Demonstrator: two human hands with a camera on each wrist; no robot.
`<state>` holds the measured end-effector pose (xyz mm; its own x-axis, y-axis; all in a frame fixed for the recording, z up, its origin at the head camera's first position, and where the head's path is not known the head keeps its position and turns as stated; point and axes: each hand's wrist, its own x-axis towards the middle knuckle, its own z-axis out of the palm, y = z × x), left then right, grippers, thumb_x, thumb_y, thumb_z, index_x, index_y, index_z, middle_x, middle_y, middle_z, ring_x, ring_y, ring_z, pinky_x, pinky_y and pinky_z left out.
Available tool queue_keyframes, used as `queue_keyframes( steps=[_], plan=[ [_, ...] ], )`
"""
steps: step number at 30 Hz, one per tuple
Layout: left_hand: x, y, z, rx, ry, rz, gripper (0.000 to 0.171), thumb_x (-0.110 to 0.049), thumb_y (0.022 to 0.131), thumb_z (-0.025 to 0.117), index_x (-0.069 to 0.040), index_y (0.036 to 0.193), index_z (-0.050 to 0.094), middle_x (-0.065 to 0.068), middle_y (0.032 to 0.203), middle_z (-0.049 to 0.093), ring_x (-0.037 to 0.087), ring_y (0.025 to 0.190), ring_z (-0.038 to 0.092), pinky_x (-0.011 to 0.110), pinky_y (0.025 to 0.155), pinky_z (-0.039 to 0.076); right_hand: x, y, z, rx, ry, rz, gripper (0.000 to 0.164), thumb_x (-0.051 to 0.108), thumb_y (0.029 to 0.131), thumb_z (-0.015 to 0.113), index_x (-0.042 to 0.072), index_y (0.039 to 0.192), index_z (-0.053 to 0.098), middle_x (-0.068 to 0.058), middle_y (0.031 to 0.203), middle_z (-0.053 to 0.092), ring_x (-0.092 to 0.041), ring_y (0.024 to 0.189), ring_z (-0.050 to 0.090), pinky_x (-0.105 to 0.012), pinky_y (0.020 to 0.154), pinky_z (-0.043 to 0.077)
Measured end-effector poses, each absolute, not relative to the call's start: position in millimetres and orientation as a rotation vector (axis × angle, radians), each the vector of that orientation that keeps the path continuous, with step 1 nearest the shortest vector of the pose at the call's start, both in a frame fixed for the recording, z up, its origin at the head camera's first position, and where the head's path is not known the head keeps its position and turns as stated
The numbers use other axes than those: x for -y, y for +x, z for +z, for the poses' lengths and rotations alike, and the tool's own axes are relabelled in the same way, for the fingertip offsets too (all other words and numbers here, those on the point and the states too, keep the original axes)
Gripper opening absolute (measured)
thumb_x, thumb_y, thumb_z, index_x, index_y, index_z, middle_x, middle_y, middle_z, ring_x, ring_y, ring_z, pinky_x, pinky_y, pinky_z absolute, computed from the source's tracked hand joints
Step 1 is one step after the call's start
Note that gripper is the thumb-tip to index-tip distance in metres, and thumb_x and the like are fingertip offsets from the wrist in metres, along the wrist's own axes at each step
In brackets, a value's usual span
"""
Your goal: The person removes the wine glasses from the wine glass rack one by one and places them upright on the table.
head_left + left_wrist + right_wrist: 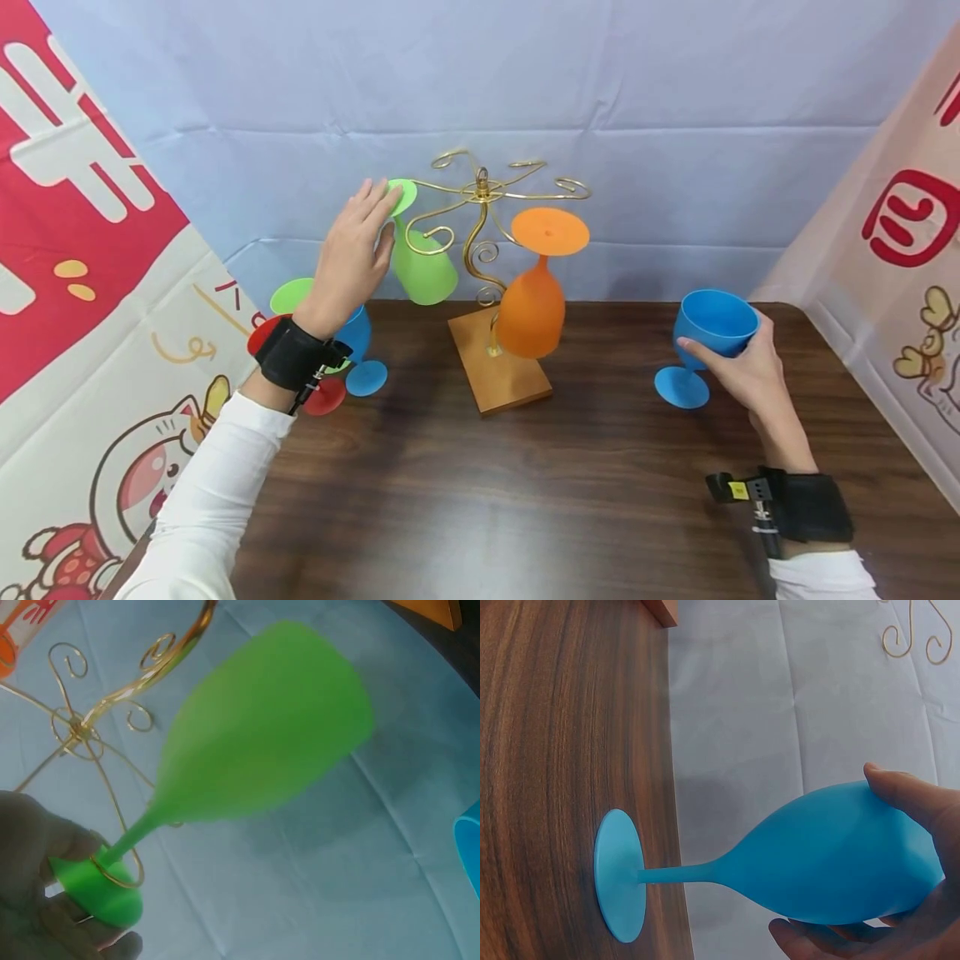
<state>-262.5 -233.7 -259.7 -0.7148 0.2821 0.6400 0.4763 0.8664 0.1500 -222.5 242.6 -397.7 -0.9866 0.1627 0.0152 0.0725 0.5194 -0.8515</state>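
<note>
My left hand [348, 254] pinches the round foot of a green wine glass [426, 271], which hangs upside down and tilted. In the left wrist view, its stem sits inside the curled end of a gold hook [137, 876] on the wire glass rack [482, 190]. My right hand [753, 367] grips the bowl of a blue wine glass [712, 321], thumb on one side and fingers on the other. That glass is upright at the right; whether its foot touches the table I cannot tell. An orange wine glass [532, 312] hangs upside down at the rack's front right.
The rack's wooden base [498, 367] stands mid-table. Left of it, partly behind my left wrist, are another blue glass [366, 379], a red glass [326, 396] and a green rim [288, 295]. A pale cloth [675, 167] hangs behind the dark wood table [510, 492].
</note>
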Motion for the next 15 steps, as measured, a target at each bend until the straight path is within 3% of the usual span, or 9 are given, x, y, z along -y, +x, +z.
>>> queue_keyframes(
  steps=[15],
  plan=[
    [225.5, -264.6, -263.3, 2.320, -0.536, -0.496, 0.040, -0.002, 0.108, 0.041, -0.005, 0.145, 0.057, 0.020, 0.151, 0.053, 0.036, 0.148, 0.042, 0.031, 0.128, 0.023, -241.1, -223.1, -399.8, 2.637, -0.201, 1.497, 0.105, 0.043, 0.096, 0.067, 0.008, 0.162, -0.006, -0.036, 0.164, 0.012, -0.062, 0.146, 0.020, -0.082, 0.109, 0.026]
  ],
)
